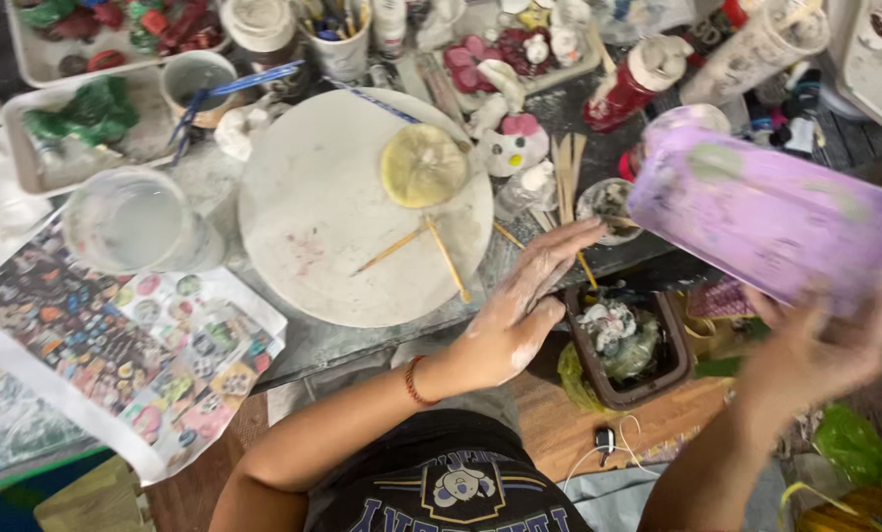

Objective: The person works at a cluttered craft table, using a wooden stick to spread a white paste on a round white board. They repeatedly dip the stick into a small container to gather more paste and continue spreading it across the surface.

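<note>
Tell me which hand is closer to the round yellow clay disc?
Left. The left hand rests at the table edge just below-right of the round yellow clay disc; the right hand holds a purple plastic tub far right.

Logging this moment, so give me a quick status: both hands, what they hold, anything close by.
Left hand open, flat at table edge. Right hand grips tilted purple tub, blurred. Brown bin of scraps sits between hands; round board alongside.

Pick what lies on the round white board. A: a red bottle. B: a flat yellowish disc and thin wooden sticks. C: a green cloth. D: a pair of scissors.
B: a flat yellowish disc rests on the round white board, with thin wooden sticks just below it.
</note>
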